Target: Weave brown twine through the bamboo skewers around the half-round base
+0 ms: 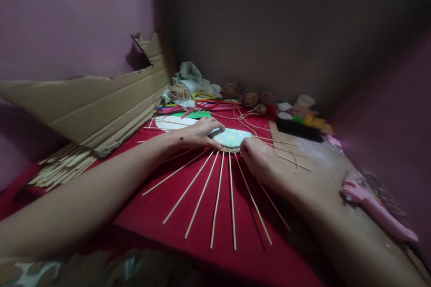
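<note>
A pale round disc (232,136) lies on the red cloth (161,215), with several thin wooden sticks (217,193) fanning out from under it toward me. My left hand (198,133) rests flat on the disc's left side, fingers spread, pressing it down. My right hand (257,157) sits at the disc's right front edge, fingers curled in by the woven rim where the sticks meet; what it pinches is hidden.
A torn cardboard sheet (97,103) leans at the left over a bundle of sticks (62,166). Twine balls (249,97), coloured strips (205,104) and small pots (305,103) crowd the back. A pink glue gun (373,204) lies at the right.
</note>
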Demonstrator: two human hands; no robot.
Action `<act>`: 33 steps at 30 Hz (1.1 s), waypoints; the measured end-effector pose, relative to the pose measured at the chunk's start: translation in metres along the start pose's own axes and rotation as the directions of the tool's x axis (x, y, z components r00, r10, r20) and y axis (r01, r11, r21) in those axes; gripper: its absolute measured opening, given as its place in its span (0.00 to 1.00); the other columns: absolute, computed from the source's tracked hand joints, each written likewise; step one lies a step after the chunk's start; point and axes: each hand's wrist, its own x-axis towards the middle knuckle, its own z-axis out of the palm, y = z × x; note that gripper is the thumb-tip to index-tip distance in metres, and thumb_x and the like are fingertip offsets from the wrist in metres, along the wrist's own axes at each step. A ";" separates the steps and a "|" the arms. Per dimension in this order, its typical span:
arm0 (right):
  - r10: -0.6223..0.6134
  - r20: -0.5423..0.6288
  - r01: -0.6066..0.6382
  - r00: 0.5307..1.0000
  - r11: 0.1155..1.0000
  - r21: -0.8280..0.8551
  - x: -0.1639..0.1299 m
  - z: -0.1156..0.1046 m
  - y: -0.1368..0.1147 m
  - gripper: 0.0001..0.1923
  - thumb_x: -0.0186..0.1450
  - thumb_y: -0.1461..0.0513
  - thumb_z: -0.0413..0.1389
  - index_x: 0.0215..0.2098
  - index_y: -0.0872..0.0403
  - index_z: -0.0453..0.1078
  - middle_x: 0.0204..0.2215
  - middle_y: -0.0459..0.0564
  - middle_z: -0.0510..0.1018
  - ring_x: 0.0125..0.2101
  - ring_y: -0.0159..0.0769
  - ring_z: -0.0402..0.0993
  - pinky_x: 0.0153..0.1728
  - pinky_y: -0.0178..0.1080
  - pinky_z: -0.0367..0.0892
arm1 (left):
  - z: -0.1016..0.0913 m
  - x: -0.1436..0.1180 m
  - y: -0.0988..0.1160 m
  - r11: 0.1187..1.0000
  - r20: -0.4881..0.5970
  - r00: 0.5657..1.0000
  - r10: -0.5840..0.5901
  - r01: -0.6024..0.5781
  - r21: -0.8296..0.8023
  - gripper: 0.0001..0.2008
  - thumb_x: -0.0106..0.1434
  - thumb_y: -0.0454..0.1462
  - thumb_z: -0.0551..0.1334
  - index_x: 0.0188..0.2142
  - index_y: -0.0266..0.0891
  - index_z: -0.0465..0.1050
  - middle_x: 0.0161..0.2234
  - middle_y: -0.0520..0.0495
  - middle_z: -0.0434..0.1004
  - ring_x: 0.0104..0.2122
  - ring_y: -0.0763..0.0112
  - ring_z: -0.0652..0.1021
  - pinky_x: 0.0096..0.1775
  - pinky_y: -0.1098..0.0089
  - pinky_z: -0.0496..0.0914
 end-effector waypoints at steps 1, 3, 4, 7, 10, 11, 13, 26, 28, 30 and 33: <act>0.039 0.019 -0.039 0.999 0.999 0.031 -0.001 -0.002 0.000 0.09 0.66 0.66 0.45 0.37 0.57 0.66 0.33 0.54 0.74 0.31 0.36 0.66 0.31 0.36 0.55 | 0.000 -0.001 0.001 1.000 0.002 1.000 -0.002 0.002 0.001 0.28 0.54 0.48 0.64 0.51 0.40 0.65 0.50 0.43 0.66 0.49 0.57 0.63 0.50 0.63 0.57; 0.093 0.028 -0.094 0.995 0.994 0.059 -0.003 -0.006 0.001 0.08 0.66 0.64 0.47 0.38 0.56 0.67 0.36 0.54 0.75 0.31 0.35 0.68 0.30 0.36 0.56 | -0.001 -0.002 0.002 1.000 0.000 1.000 -0.007 0.007 0.008 0.28 0.54 0.48 0.64 0.52 0.40 0.65 0.50 0.43 0.66 0.49 0.57 0.63 0.50 0.63 0.57; 0.101 0.018 -0.102 0.995 0.993 0.062 -0.004 -0.007 0.002 0.08 0.66 0.63 0.48 0.37 0.56 0.69 0.36 0.53 0.76 0.32 0.35 0.69 0.31 0.36 0.56 | -0.001 -0.002 0.003 1.000 0.003 1.000 -0.009 0.009 0.012 0.28 0.54 0.48 0.64 0.52 0.40 0.65 0.50 0.43 0.67 0.49 0.57 0.63 0.50 0.63 0.57; 0.058 0.004 -0.058 0.998 0.994 0.093 -0.007 -0.009 0.005 0.08 0.64 0.62 0.51 0.32 0.55 0.71 0.33 0.51 0.77 0.32 0.35 0.70 0.31 0.36 0.57 | -0.001 -0.002 0.004 1.000 0.018 1.000 -0.014 0.014 0.010 0.28 0.56 0.48 0.62 0.52 0.39 0.64 0.50 0.43 0.67 0.49 0.57 0.63 0.50 0.63 0.57; 0.031 0.031 -0.034 0.999 0.993 0.109 -0.009 -0.008 0.003 0.08 0.63 0.64 0.51 0.30 0.54 0.72 0.30 0.50 0.77 0.29 0.34 0.70 0.30 0.35 0.57 | 0.002 -0.001 0.006 0.998 0.013 0.998 -0.060 0.060 -0.002 0.30 0.54 0.51 0.62 0.53 0.40 0.64 0.50 0.43 0.66 0.49 0.56 0.63 0.49 0.62 0.58; 0.029 0.039 -0.032 0.999 0.994 0.101 -0.009 -0.008 0.002 0.08 0.62 0.65 0.51 0.30 0.55 0.72 0.30 0.50 0.77 0.29 0.34 0.70 0.29 0.35 0.56 | 0.003 -0.001 0.007 0.997 0.003 0.997 -0.082 0.082 0.000 0.32 0.53 0.53 0.62 0.54 0.40 0.64 0.49 0.42 0.66 0.49 0.55 0.63 0.49 0.62 0.58; 0.032 0.053 -0.037 0.998 0.996 0.082 -0.009 -0.008 0.000 0.08 0.62 0.65 0.50 0.31 0.55 0.72 0.30 0.50 0.77 0.28 0.34 0.69 0.29 0.36 0.56 | 0.007 -0.001 0.009 0.995 -0.026 0.994 -0.102 0.102 0.020 0.36 0.51 0.56 0.62 0.55 0.41 0.63 0.49 0.41 0.66 0.48 0.54 0.64 0.48 0.61 0.59; -0.051 0.124 0.027 0.991 0.982 0.189 -0.014 -0.020 -0.014 0.08 0.60 0.66 0.52 0.28 0.54 0.73 0.28 0.49 0.77 0.28 0.32 0.68 0.29 0.36 0.58 | 0.015 0.007 0.018 0.966 -0.027 0.967 -0.252 0.253 0.051 0.42 0.48 0.55 0.64 0.58 0.39 0.59 0.53 0.40 0.65 0.51 0.50 0.64 0.50 0.59 0.60; -0.083 0.171 0.044 0.982 0.975 0.219 -0.018 -0.024 -0.020 0.08 0.59 0.67 0.53 0.27 0.54 0.73 0.26 0.48 0.76 0.26 0.31 0.67 0.28 0.35 0.58 | 0.015 0.007 0.020 0.961 -0.021 0.962 -0.271 0.272 0.055 0.42 0.48 0.54 0.64 0.59 0.38 0.59 0.53 0.40 0.64 0.51 0.49 0.64 0.50 0.59 0.60; -0.119 0.222 0.061 0.968 0.966 0.252 -0.024 -0.030 -0.028 0.08 0.59 0.68 0.53 0.26 0.54 0.73 0.24 0.46 0.75 0.24 0.29 0.66 0.27 0.34 0.58 | 0.015 0.007 0.023 0.958 -0.020 0.960 -0.280 0.281 0.066 0.41 0.48 0.53 0.64 0.59 0.39 0.59 0.53 0.40 0.64 0.52 0.49 0.64 0.51 0.58 0.59; -0.174 0.279 0.086 0.944 0.950 0.301 -0.037 -0.039 -0.038 0.09 0.60 0.67 0.52 0.26 0.54 0.72 0.26 0.46 0.75 0.24 0.28 0.66 0.26 0.33 0.58 | 0.014 0.007 0.027 0.954 -0.028 0.957 -0.288 0.289 0.082 0.40 0.48 0.53 0.63 0.58 0.39 0.59 0.53 0.40 0.64 0.52 0.50 0.64 0.51 0.58 0.59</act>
